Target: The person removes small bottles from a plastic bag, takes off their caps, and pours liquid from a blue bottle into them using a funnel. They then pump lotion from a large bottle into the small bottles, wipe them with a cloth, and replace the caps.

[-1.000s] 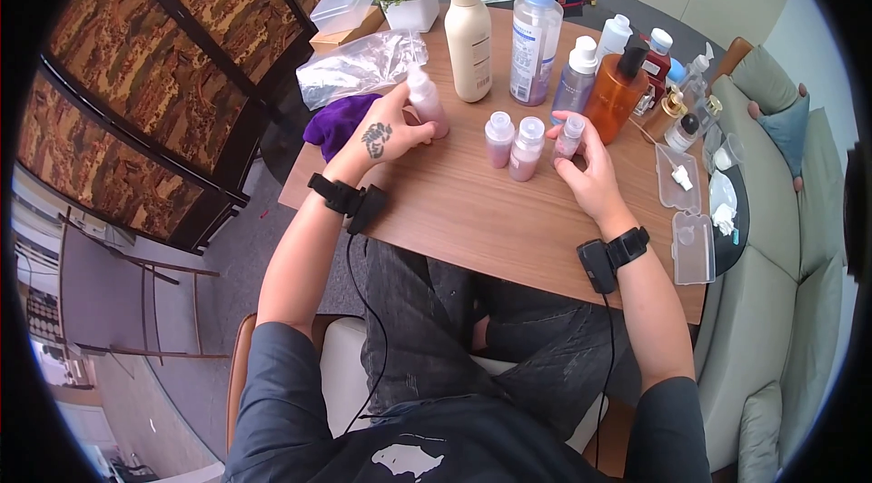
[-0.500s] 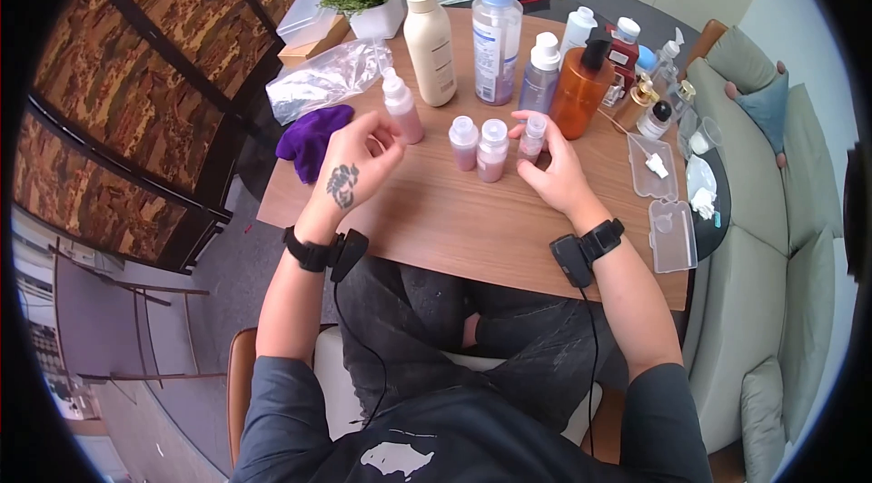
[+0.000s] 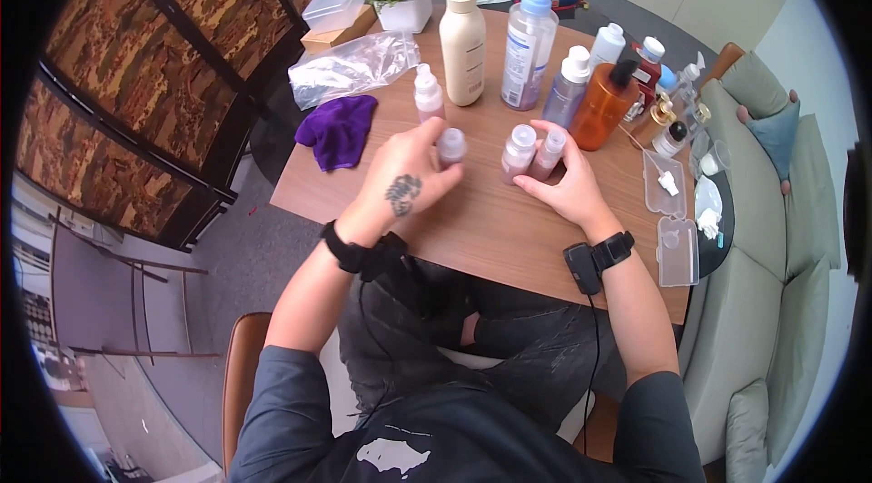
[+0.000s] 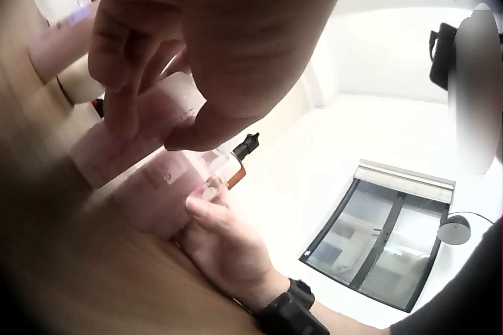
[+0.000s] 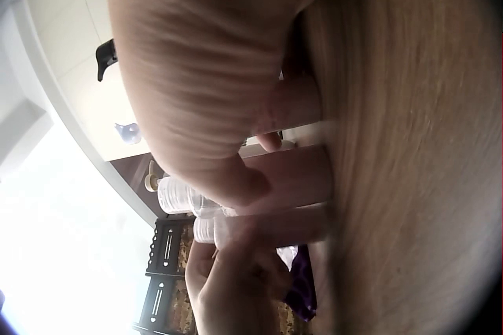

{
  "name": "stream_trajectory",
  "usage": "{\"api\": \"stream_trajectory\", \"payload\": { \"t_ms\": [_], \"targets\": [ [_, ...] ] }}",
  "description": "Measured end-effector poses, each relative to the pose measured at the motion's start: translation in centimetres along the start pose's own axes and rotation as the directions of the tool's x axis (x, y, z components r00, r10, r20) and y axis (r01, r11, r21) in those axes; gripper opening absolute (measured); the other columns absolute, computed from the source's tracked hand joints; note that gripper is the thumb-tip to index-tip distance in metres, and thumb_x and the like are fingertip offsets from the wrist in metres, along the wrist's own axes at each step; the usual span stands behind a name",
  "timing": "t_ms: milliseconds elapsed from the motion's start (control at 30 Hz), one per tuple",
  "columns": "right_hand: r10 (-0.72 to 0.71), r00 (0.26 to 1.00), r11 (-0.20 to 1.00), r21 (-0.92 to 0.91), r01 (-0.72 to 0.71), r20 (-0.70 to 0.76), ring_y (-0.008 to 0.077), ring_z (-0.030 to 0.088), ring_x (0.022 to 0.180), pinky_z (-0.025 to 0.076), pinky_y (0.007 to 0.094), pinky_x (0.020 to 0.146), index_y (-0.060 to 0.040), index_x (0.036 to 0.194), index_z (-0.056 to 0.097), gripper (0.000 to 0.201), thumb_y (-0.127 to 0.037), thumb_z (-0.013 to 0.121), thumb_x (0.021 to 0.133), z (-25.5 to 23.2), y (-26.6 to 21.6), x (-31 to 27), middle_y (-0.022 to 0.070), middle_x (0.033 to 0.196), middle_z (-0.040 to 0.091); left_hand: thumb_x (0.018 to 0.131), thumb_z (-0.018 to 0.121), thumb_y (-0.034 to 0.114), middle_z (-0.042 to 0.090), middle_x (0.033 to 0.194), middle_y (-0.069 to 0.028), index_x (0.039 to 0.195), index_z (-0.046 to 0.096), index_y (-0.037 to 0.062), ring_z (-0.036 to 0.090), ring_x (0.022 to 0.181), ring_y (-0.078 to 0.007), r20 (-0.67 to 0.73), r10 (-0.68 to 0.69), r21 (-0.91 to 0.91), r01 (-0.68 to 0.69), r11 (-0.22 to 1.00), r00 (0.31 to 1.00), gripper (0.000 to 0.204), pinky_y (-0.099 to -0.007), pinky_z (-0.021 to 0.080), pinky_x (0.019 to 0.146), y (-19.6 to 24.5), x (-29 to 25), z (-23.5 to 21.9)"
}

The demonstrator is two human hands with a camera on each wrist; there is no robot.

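Note:
My left hand grips a small pink bottle with an open, clear neck, fingers and thumb on either side of it. Just behind that hand stands a pink bottle with a pointed nozzle. My right hand curls round a slim pink bottle. Its thumb tip lies against a wider pink bottle right beside it. In the right wrist view that wider bottle stands upright on the wood, under the thumb. The left wrist view shows the left hand's bottle close up.
Behind stand a cream pump bottle, a blue-topped pump bottle, a purple-tinted bottle and an orange bottle. A purple cloth and a clear plastic bag lie left. An open clear case sits right.
My left hand has let go of the nozzle bottle, moved right, and taken the leftmost small bottle, which now stands further left. The right hand's slim bottle has come closer to the wider one.

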State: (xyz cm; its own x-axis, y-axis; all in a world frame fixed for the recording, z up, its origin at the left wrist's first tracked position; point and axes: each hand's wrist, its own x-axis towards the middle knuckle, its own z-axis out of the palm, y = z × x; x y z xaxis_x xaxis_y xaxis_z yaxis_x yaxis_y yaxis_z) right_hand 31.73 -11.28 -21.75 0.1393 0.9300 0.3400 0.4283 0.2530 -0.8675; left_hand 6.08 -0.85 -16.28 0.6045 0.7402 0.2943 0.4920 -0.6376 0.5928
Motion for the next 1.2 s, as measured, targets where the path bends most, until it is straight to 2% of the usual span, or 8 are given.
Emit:
{"api": "stream_trajectory", "payload": {
  "t_ms": [67, 267, 500, 633, 800, 933, 1033, 1200],
  "targets": [
    [0.0, 1.0, 0.998, -0.062, -0.002, -0.021, 0.023, 0.067, 0.113, 0.052, 0.0391, 0.1, -0.0127, 0.143, 0.055, 0.078, -0.021, 0.092, 0.076, 0.1, 0.0, 0.1, 0.0084, 0.116, 0.073, 0.08, 0.078, 0.015, 0.072, 0.084, -0.0204, 0.106, 0.063, 0.0004, 0.073, 0.079, -0.0376, -0.027, -0.106, -0.008, 0.106, 0.994, 0.994, 0.033, -0.0428, 0.057, 0.071, -1.1, -0.3, -2.4],
    [-0.004, 0.999, 0.996, -0.084, 0.0, -0.05, 0.0251, 0.069, 0.114, 0.053, 0.0406, 0.1, -0.0118, 0.14, 0.058, 0.075, -0.022, 0.093, 0.075, 0.2, -0.4, 0.2, 0.009, 0.117, 0.074, 0.082, 0.079, 0.014, 0.074, 0.091, -0.02, 0.111, 0.062, -0.0022, 0.075, 0.081, -0.0319, -0.145, -0.204, -0.144, 0.183, 0.973, 0.968, 0.037, -0.038, 0.058, 0.074, -5.2, 0.7, -3.5],
    [0.016, 0.997, 0.997, -0.079, -0.022, -0.08, 0.0253, 0.071, 0.11, 0.054, 0.041, 0.098, -0.0119, 0.139, 0.058, 0.072, -0.021, 0.092, 0.077, 0.3, -0.5, 0.1, 0.0097, 0.113, 0.075, 0.082, 0.082, 0.016, 0.071, 0.101, -0.0156, 0.117, 0.06, 0.0016, 0.071, 0.072, -0.0256, -0.403, -0.115, 0.154, 0.191, 0.969, 0.908, 0.043, -0.0365, 0.056, 0.068, -2.7, -0.6, -4.0],
    [0.02, 0.999, 0.993, -0.112, -0.025, -0.046, 0.025, 0.073, 0.103, 0.057, 0.0383, 0.092, -0.011, 0.139, 0.058, 0.068, -0.019, 0.09, 0.08, -0.1, -2.1, 0.1, 0.0116, 0.112, 0.076, 0.086, 0.081, 0.011, 0.073, 0.108, -0.0114, 0.13, 0.055, 0.0022, 0.06, 0.064, -0.0094, -0.059, -0.047, -0.208, 0.034, 0.978, 0.997, 0.052, -0.0278, 0.052, 0.061, 2.6, -0.6, -2.8],
    [0.058, 0.998, 0.998, -0.02, -0.058, -0.011, 0.0226, 0.074, 0.098, 0.058, 0.0359, 0.088, -0.0091, 0.135, 0.061, 0.063, -0.018, 0.091, 0.081, 0.3, -1.3, 0.0, 0.0114, 0.112, 0.076, 0.083, 0.084, 0.017, 0.073, 0.107, -0.0171, 0.134, 0.056, 0.0011, 0.067, 0.067, -0.0162, -0.012, 0.139, -0.221, -0.138, 0.965, 0.99, 0.06, -0.0332, 0.055, 0.066, 3.4, 2.0, 3.3],
    [0.055, 0.998, 0.998, 0.038, -0.055, 0.02, 0.0192, 0.072, 0.096, 0.059, 0.0339, 0.084, -0.005, 0.128, 0.064, 0.057, -0.017, 0.092, 0.079, 0.2, -1.2, -0.1, 0.0082, 0.109, 0.072, 0.08, 0.08, 0.018, 0.072, 0.109, -0.0256, 0.119, 0.06, 0.0007, 0.07, 0.099, -0.0445, 0.122, -0.002, -0.134, 0.018, 0.991, 0.993, 0.048, -0.05, 0.056, 0.085, 4.5, 2.7, 2.7],
    [-0.018, 1.0, 1.0, 0.006, 0.017, 0.024, 0.0196, 0.07, 0.093, 0.059, 0.0335, 0.083, -0.0017, 0.12, 0.067, 0.051, -0.017, 0.092, 0.079, 0.3, -0.9, -0.1, 0.0075, 0.108, 0.068, 0.077, 0.084, 0.021, 0.073, 0.092, -0.0204, 0.115, 0.064, 0.0004, 0.073, 0.078, -0.0333, -0.063, 0.02, 0.07, -0.016, 0.997, 0.998, 0.047, -0.0413, 0.057, 0.072, 3.3, 2.1, 1.4],
    [-0.058, 0.996, 0.995, -0.082, 0.064, 0.075, 0.0224, 0.067, 0.088, 0.058, 0.033, 0.083, 0.0008, 0.112, 0.07, 0.045, -0.02, 0.092, 0.078, 0.4, -1.5, -0.4, 0.0085, 0.107, 0.067, 0.078, 0.085, 0.022, 0.074, 0.094, -0.0213, 0.11, 0.062, 0.0008, 0.073, 0.087, -0.0403, -0.179, -0.099, 0.17, 0.13, 0.977, 0.979, 0.045, -0.045, 0.058, 0.075, 1.2, -0.2, -0.7]
  ]
}}
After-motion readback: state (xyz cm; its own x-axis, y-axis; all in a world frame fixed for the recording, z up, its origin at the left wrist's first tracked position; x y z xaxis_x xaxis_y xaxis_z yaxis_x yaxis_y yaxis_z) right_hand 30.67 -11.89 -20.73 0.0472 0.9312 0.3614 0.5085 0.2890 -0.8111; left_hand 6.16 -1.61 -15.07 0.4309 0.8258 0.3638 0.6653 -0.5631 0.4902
